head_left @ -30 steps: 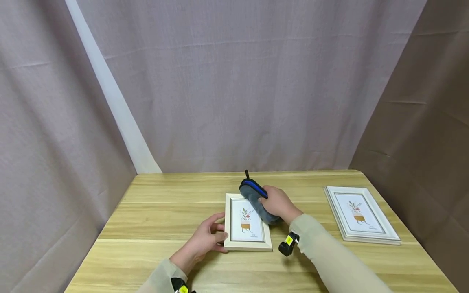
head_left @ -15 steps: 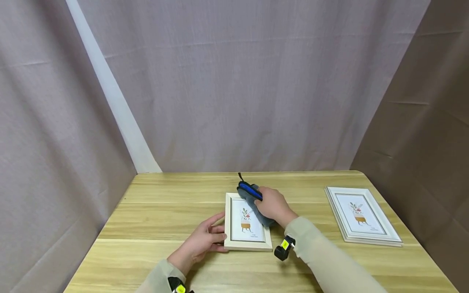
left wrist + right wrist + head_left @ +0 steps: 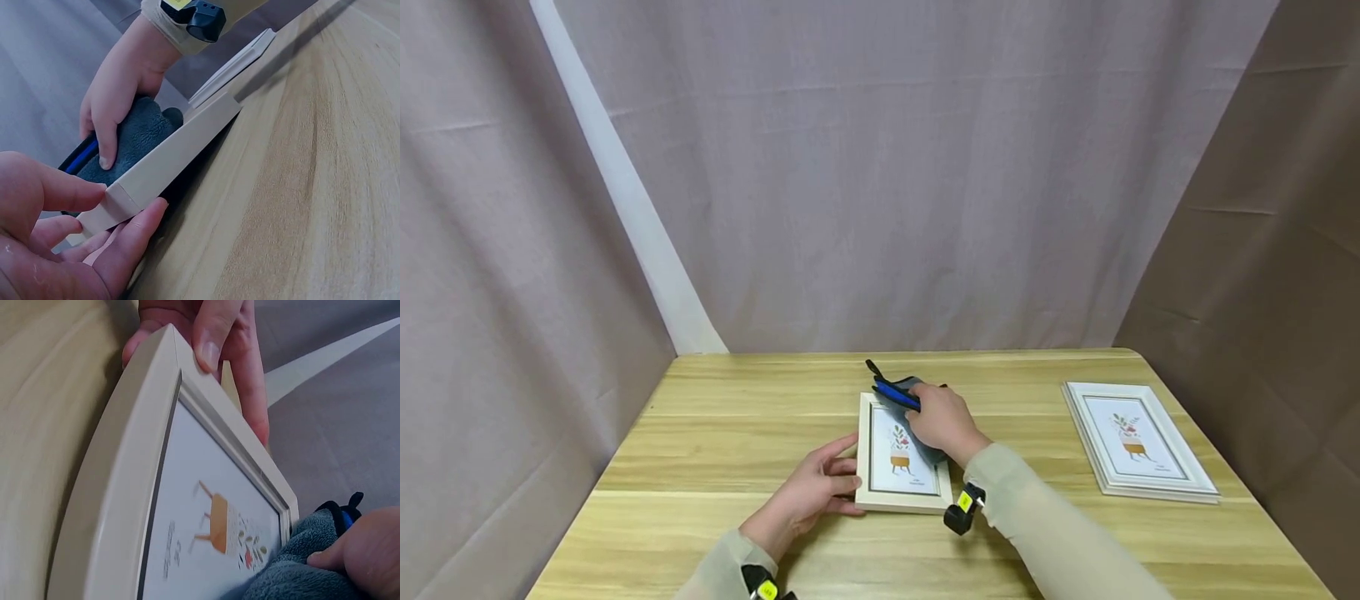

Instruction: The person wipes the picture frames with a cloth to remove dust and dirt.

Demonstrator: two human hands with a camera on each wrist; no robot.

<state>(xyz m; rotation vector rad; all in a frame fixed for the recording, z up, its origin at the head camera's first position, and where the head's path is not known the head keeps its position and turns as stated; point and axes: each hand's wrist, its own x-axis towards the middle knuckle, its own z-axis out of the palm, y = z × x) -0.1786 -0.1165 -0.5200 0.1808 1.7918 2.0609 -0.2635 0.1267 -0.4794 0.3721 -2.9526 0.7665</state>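
My left hand holds a cream picture frame by its left side, thumb on the front edge and fingers reaching beneath, as the left wrist view shows. The frame bears a print of a plant in an orange-and-white pot, and its lower edge stands slightly off the wood. In my right hand is a grey-blue plush cleaning mitt with blue and black trim and a black loop. Gripped by the fingers, the mitt presses on the upper right of the picture and covers that corner.
On the wooden table, a stack of white picture frames with the same print lies at the right. Grey curtains hang behind the table, and a brown one hangs along its right side.
My right hand has slid the mitt leftward across the top of the picture, its loop end swinging left. The left hand keeps its hold on the picture frame.
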